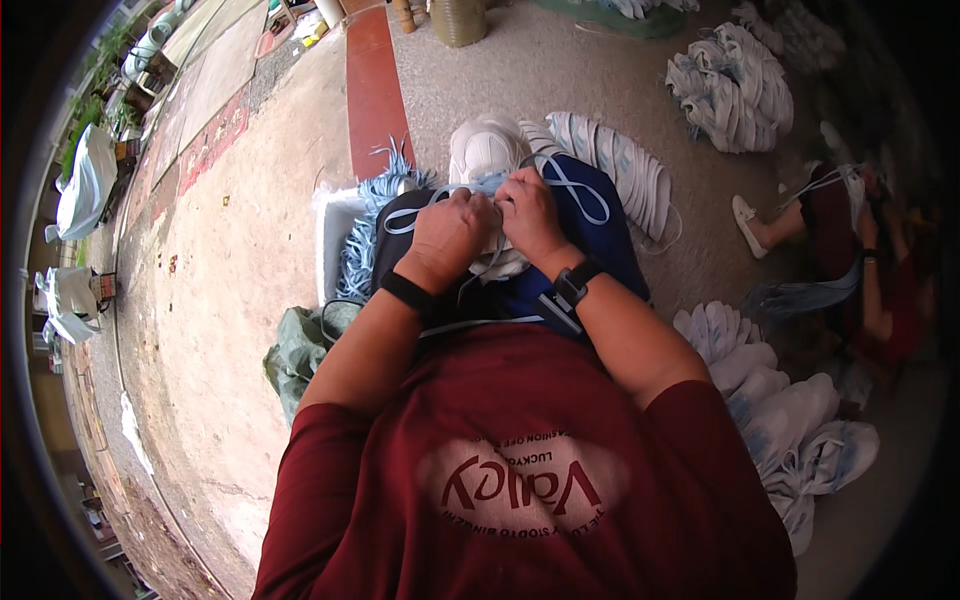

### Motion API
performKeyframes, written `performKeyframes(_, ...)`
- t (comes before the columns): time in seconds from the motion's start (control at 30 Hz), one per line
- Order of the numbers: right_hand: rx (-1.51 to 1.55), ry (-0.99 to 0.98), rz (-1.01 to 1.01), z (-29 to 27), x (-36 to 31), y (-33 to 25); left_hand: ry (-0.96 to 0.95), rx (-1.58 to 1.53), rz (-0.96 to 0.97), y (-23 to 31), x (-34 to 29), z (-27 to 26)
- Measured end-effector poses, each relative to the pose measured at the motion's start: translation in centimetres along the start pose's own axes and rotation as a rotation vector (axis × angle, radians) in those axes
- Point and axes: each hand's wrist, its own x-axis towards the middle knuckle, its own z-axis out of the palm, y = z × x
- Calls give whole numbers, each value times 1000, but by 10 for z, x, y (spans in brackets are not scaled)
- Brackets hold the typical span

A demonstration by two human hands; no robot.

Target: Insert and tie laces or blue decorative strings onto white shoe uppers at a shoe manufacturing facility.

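A white shoe rests on my lap with its toe pointing away from me. Light blue shoelace loops out on both sides of it. Over the shoe's lacing, my left hand is closed with its fingers pinching the lace. Right beside it, nearly touching, my right hand also pinches the lace. The fingertips and the spot where the laces cross are partly hidden by my knuckles. Dark blue cloth covers my lap under the shoe.
At my left stands a white foam box with light blue laces spilling over it, and a green bag. White shoes line up beyond my right knee; more piles lie farther right. A co-worker sits at right.
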Motion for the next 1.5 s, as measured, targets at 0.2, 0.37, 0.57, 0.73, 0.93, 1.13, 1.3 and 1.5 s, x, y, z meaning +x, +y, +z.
performKeyframes(0.2,-27,38,-41,1,0,1,-117,153,-1,0,18,2)
performKeyframes(0.37,-12,31,-29,-2,-1,2,-135,-14,-161,-11,29,9)
performKeyframes(0.57,81,37,-51,0,-1,9,-44,-805,-339,-28,11,24)
performKeyframes(0.73,97,12,-10,-4,-1,6,-228,-1124,-447,-34,13,15)
performKeyframes(0.93,119,-19,-20,-6,-3,6,-211,-1058,-415,-36,14,21)
performKeyframes(1.13,71,-64,-27,-9,-3,5,-103,-1046,-473,-30,9,26)
performKeyframes(1.3,228,-224,55,-38,-1,-8,32,-1407,-669,-52,-11,-7)
performKeyframes(1.5,67,-380,-332,-57,3,-20,123,-1638,-610,-37,-4,3)
